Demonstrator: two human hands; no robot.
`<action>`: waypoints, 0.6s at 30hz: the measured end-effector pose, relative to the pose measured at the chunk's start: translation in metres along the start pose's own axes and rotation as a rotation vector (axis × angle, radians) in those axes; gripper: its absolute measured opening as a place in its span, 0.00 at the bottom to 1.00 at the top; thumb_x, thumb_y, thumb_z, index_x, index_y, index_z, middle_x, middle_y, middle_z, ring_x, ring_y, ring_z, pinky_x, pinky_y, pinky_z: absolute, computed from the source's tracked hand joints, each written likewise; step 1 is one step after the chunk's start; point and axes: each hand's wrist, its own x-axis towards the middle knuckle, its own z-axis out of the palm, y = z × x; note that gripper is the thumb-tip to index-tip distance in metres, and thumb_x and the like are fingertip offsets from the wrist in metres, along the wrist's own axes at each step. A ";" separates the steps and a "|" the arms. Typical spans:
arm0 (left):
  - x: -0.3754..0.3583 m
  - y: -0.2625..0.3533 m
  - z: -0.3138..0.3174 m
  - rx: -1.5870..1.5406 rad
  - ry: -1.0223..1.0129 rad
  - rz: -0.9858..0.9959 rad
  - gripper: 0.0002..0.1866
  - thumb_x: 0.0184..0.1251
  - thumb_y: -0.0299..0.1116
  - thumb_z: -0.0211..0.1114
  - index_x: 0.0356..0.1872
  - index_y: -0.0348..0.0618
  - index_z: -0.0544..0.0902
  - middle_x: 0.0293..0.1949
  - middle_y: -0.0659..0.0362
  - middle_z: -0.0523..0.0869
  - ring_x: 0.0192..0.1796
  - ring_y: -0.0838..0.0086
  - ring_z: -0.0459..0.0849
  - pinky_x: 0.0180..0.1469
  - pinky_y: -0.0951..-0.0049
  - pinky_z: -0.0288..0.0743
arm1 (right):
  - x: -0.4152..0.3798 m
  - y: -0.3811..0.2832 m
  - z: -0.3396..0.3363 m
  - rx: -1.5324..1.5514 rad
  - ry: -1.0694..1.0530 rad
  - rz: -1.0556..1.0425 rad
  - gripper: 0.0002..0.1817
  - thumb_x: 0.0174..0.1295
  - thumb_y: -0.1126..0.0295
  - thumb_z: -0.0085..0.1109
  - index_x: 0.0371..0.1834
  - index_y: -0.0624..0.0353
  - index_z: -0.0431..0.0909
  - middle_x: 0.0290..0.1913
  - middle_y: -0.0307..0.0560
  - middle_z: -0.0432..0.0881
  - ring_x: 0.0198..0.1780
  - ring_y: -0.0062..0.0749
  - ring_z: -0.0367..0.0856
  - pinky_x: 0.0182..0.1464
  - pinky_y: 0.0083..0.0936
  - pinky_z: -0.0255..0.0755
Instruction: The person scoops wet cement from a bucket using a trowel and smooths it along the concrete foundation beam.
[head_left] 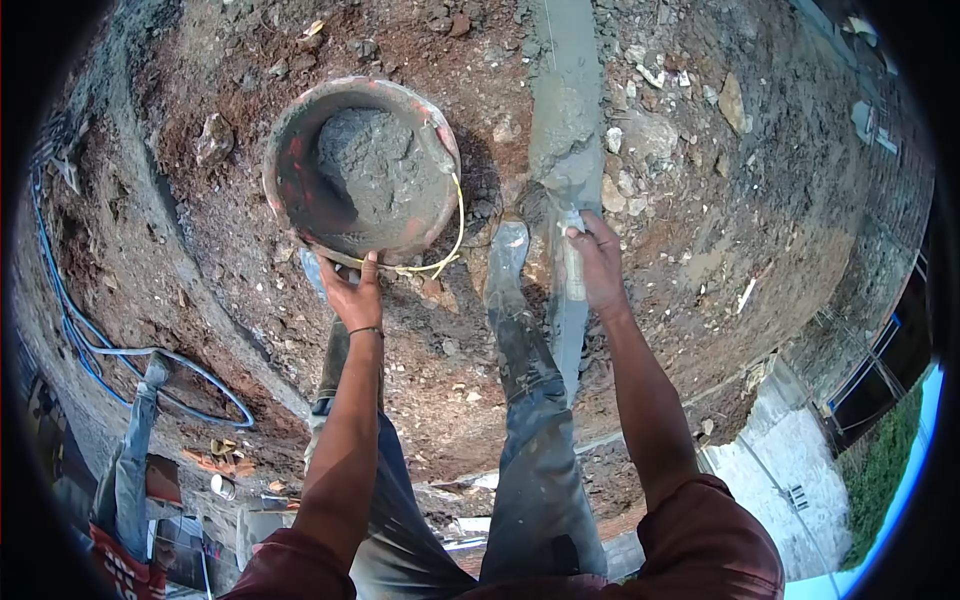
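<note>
The left hand [355, 292] grips the near rim of a worn red pan [362, 170], fingers curled over the edge, which looks like a way to steady the pan or tilt it toward the person so the load inside stays within reach. The right hand [597, 262] is wrapped around the pale handle of a trowel [572, 262], whose blade is mostly lost against the grey strip it works on; the tool points away from the body along that strip, probably so the mix can be spread down its length. The two hands are well apart, each closed on its own thing. The pan sits on the bare ground to the left and a little farther off than the hands; it holds a rough mound of wet grey mortar [365, 160], its inside is smeared and its paint scraped, and a yellow cord [452, 235] loops at its right edge. The mortar strip [565, 110] runs from near the right hand into the distance over reddish, stony soil [700, 250]. A blue hose [90, 340] curves at the far left, beside another person's leg [125, 470].
</note>
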 end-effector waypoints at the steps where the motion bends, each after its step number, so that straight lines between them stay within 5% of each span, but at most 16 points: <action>1: -0.001 0.004 0.001 -0.036 0.004 -0.012 0.48 0.61 0.38 0.79 0.75 0.26 0.61 0.72 0.37 0.68 0.69 0.51 0.74 0.70 0.59 0.70 | 0.019 0.010 -0.020 -0.102 0.091 -0.119 0.06 0.72 0.72 0.58 0.46 0.62 0.78 0.30 0.34 0.80 0.29 0.16 0.77 0.30 0.23 0.72; 4: -0.002 0.004 0.004 -0.016 0.016 0.004 0.47 0.62 0.36 0.79 0.75 0.26 0.60 0.73 0.38 0.67 0.70 0.53 0.73 0.71 0.60 0.69 | 0.080 0.027 -0.062 -0.343 0.322 -0.169 0.08 0.69 0.69 0.61 0.45 0.61 0.79 0.32 0.41 0.84 0.33 0.30 0.82 0.38 0.30 0.75; 6: -0.002 0.006 0.004 0.078 0.014 0.001 0.46 0.63 0.33 0.77 0.76 0.27 0.60 0.73 0.38 0.68 0.70 0.55 0.73 0.71 0.61 0.70 | 0.124 0.043 -0.082 -0.662 0.501 -0.319 0.13 0.66 0.63 0.64 0.45 0.61 0.78 0.35 0.53 0.86 0.37 0.49 0.85 0.43 0.40 0.77; 7: -0.002 0.005 0.006 0.043 0.019 0.014 0.46 0.63 0.32 0.77 0.76 0.27 0.60 0.72 0.39 0.69 0.69 0.56 0.74 0.71 0.61 0.70 | 0.139 0.043 -0.085 -0.657 0.504 -0.314 0.13 0.66 0.63 0.64 0.45 0.61 0.78 0.35 0.53 0.86 0.37 0.49 0.85 0.43 0.40 0.77; 9: -0.005 0.007 0.007 0.043 0.020 0.006 0.45 0.63 0.33 0.77 0.76 0.26 0.60 0.71 0.39 0.70 0.68 0.56 0.75 0.70 0.62 0.70 | 0.154 0.042 -0.080 -0.886 0.562 -0.533 0.18 0.64 0.60 0.64 0.48 0.62 0.77 0.37 0.63 0.86 0.41 0.61 0.85 0.46 0.48 0.77; 12: -0.005 0.010 0.009 0.025 0.032 0.009 0.45 0.63 0.33 0.78 0.75 0.26 0.60 0.70 0.40 0.72 0.66 0.58 0.77 0.70 0.63 0.70 | 0.162 0.039 -0.061 -1.199 0.632 -0.328 0.20 0.65 0.59 0.62 0.52 0.63 0.75 0.38 0.66 0.86 0.45 0.65 0.85 0.49 0.53 0.77; 18: -0.003 0.004 0.009 0.162 0.057 -0.014 0.45 0.63 0.34 0.77 0.75 0.27 0.61 0.71 0.40 0.71 0.67 0.59 0.76 0.69 0.62 0.72 | 0.136 0.034 -0.042 -1.107 0.647 -0.294 0.19 0.66 0.60 0.62 0.51 0.62 0.73 0.41 0.67 0.85 0.44 0.64 0.85 0.49 0.53 0.77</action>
